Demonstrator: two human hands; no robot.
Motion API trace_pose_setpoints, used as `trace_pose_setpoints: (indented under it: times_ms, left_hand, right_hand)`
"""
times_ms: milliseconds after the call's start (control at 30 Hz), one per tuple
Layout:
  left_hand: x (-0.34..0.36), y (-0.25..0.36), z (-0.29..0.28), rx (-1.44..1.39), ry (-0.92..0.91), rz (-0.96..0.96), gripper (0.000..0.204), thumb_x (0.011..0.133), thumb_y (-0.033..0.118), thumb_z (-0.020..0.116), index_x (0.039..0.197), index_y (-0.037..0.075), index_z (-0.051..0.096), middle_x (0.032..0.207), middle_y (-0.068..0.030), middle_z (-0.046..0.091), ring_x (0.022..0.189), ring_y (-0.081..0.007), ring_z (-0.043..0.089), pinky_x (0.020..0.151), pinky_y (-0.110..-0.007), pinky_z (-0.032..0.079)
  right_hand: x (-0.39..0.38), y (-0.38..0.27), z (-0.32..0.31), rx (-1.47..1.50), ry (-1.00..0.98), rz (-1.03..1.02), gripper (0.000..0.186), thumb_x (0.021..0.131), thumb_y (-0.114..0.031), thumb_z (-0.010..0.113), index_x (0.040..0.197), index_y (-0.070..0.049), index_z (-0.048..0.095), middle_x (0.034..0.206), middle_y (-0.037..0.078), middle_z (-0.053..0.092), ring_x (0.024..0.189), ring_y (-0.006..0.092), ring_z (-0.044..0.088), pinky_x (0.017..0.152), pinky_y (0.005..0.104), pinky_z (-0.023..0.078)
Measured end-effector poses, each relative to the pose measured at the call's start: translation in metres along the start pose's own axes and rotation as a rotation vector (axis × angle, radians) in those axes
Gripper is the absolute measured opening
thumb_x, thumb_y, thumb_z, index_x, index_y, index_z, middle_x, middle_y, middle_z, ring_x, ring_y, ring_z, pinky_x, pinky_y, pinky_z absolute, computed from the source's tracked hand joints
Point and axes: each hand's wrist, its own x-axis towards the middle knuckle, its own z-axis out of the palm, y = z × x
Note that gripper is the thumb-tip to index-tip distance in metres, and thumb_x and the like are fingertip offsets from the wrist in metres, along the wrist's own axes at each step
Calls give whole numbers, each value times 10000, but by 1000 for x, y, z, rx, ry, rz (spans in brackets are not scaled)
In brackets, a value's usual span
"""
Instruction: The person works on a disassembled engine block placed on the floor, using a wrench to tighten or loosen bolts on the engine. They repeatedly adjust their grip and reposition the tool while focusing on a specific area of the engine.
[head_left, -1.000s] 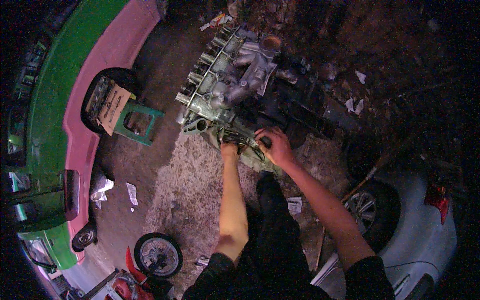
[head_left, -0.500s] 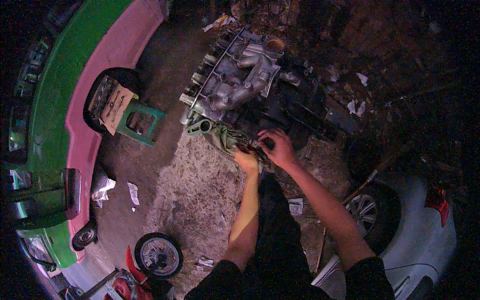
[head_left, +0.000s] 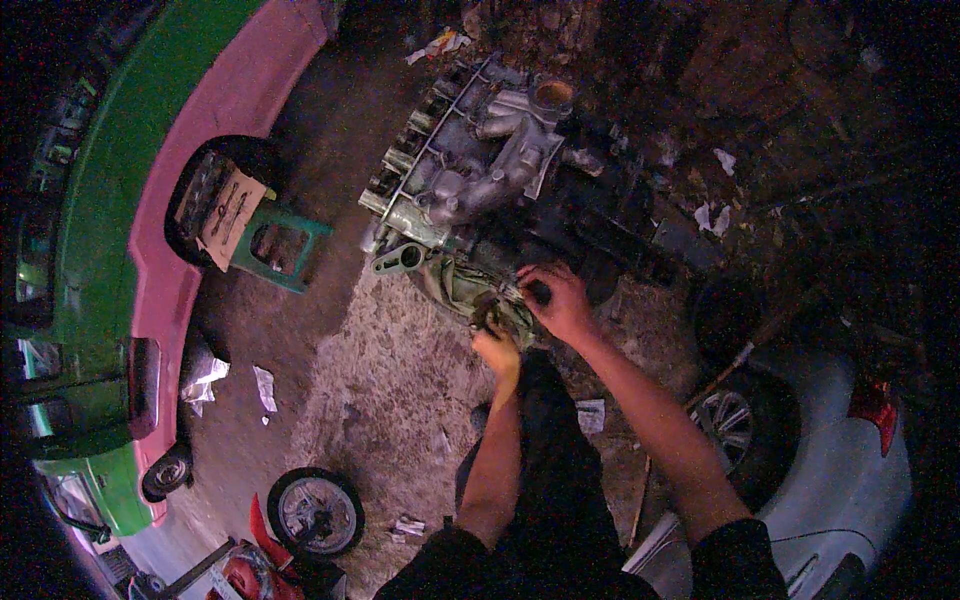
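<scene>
An engine (head_left: 490, 170) with a silvery intake manifold and a dark block stands on the floor in front of me. At its near end are a grey-green cloth (head_left: 457, 287) and a flat metal bracket (head_left: 400, 259) with a round hole. My left hand (head_left: 494, 341) is closed at the cloth's near edge, on a small dark thing too dim to name. Close to the engine's near face, my right hand (head_left: 556, 300) has its fingers curled into a pinch. Whatever lies between those fingertips is too small to make out.
To the left are a green and pink vehicle (head_left: 165, 230) and a green plastic stool (head_left: 290, 250) beside cardboard (head_left: 233, 215) with small parts. A motorcycle wheel (head_left: 317, 510) is at the lower left. A pale car (head_left: 840, 470) is on the right; paper scraps (head_left: 265, 388) litter the floor.
My left hand has drawn back toward me, away from the engine, and more of the cloth shows. My right hand has barely shifted and keeps its pinch.
</scene>
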Motion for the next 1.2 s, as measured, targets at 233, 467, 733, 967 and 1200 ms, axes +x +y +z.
trace_pose_setpoints:
  times_ms: [233, 467, 733, 967, 1200]
  left_hand:
    - [54, -15, -16, -381, -195, -256, 337, 924, 101, 588, 1230, -15, 505, 1091, -191, 623, 881, -357, 645, 741, -443, 554]
    - [83, -28, -20, -1026, -441, -594, 274, 958, 116, 531, 1220, 42, 502, 1101, -98, 633, 895, -279, 664, 766, -390, 589]
    - [76, -33, -5, -784, -321, -726, 245, 931, 117, 602, 1164, 77, 535, 947, -66, 643, 760, -224, 642, 632, -351, 567]
    - [69, -20, 5, -924, -113, -630, 315, 877, -18, 549, 1181, 63, 536, 963, -78, 638, 780, -206, 619, 600, -332, 528]
    - [98, -12, 5, -894, -228, -687, 291, 849, 27, 572, 1139, 24, 589, 962, -121, 665, 826, -256, 638, 679, -367, 527]
  right_hand:
    - [0, -3, -1, 15, -36, 49, 127, 767, -53, 693, 873, -78, 629, 1031, 58, 692, 995, 290, 638, 958, 411, 443]
    - [2, -5, -1, 32, -11, 45, 140, 760, -83, 706, 869, -99, 621, 1039, 46, 697, 968, 315, 633, 876, 407, 487]
    - [2, -2, -4, 94, -54, 35, 123, 804, -119, 695, 916, -97, 650, 1050, 48, 701, 984, 283, 643, 893, 396, 485]
    - [1, 6, -3, 409, -69, 160, 70, 838, -115, 626, 888, -78, 658, 1063, 60, 701, 1024, 255, 646, 929, 371, 471]
    - [0, 5, -3, 235, -50, 120, 96, 787, -63, 584, 854, -77, 651, 1081, 62, 702, 1039, 287, 643, 943, 409, 470]
